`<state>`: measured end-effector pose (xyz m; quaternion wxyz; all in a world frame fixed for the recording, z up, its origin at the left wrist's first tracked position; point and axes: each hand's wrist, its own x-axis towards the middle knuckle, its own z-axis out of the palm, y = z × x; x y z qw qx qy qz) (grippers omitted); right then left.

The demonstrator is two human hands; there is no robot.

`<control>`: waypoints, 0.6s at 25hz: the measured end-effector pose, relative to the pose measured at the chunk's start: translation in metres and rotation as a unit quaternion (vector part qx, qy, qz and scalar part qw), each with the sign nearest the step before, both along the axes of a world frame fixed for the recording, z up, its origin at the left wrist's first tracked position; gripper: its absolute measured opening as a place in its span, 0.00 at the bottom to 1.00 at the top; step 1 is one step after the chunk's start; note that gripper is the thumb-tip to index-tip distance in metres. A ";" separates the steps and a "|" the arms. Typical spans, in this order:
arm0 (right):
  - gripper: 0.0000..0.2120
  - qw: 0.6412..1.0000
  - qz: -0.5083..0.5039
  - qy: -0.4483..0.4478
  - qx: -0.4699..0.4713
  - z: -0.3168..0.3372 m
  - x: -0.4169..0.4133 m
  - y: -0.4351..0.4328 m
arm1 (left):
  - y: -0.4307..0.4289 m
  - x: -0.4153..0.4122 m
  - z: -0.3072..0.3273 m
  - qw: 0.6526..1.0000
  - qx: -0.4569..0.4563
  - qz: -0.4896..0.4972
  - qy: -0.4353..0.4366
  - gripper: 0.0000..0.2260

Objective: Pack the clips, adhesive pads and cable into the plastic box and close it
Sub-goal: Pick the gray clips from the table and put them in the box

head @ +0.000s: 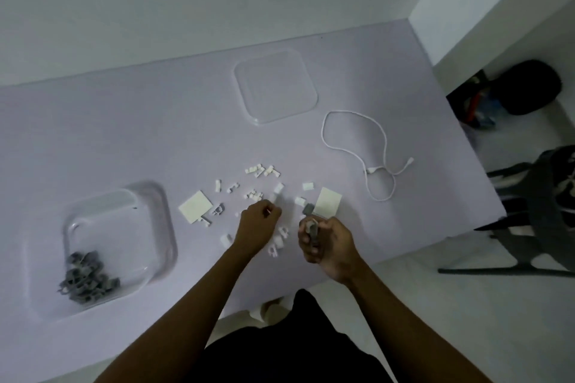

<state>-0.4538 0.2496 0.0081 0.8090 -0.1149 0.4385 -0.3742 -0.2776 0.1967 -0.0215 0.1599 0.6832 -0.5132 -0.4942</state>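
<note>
The clear plastic box (155,221) stands open at the left with a pile of grey clips (85,278) inside. Its clear lid (306,93) lies flat at the back centre. Several small white clips (261,169) are scattered across the middle of the table. Two pale square adhesive pads lie flat, one (195,206) left of centre and one (329,205) right of centre. A white cable (385,146) loops at the right. My left hand (256,227) is closed over the white clips, pinching something small. My right hand (326,242) grips grey clips (311,228).
The lilac table (124,121) ends close to my body and at the right. A dark chair (535,211) stands beside the right edge, and a black bag (525,87) lies on the floor beyond. A white wall runs behind the table.
</note>
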 end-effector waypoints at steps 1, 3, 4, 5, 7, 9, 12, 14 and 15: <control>0.13 1.000 -0.029 0.004 -0.003 0.005 -0.010 0.000 | -0.005 -0.017 -0.002 0.995 -0.050 -0.061 -0.053 0.12; 0.14 0.997 -0.078 0.022 -0.018 0.011 -0.029 0.001 | -0.012 -0.046 -0.013 0.982 -0.102 -0.129 -0.091 0.12; 0.14 0.995 -0.096 0.030 -0.025 0.014 -0.038 0.004 | -0.014 -0.059 -0.020 0.975 -0.112 -0.160 -0.105 0.13; 0.15 0.993 -0.109 0.040 -0.027 0.016 -0.042 0.007 | -0.014 -0.066 -0.029 0.966 -0.118 -0.193 -0.123 0.14; 0.16 0.988 -0.138 0.063 -0.021 0.019 -0.050 0.013 | -0.014 -0.077 -0.044 0.948 -0.124 -0.244 -0.163 0.15; 0.17 0.984 -0.162 0.079 -0.009 0.022 -0.053 0.018 | -0.016 -0.079 -0.053 0.941 -0.123 -0.255 -0.187 0.13; 0.16 0.979 -0.181 0.097 0.001 0.025 -0.047 0.023 | -0.015 -0.080 -0.039 0.957 -0.103 -0.226 -0.148 0.11; 0.15 0.979 -0.180 0.096 0.008 0.026 -0.036 0.020 | -0.014 -0.071 -0.016 0.986 -0.045 -0.155 -0.031 0.10; 0.14 0.980 -0.179 0.090 0.012 0.028 -0.028 0.018 | -0.014 -0.062 -0.002 0.991 0.020 -0.109 0.071 0.12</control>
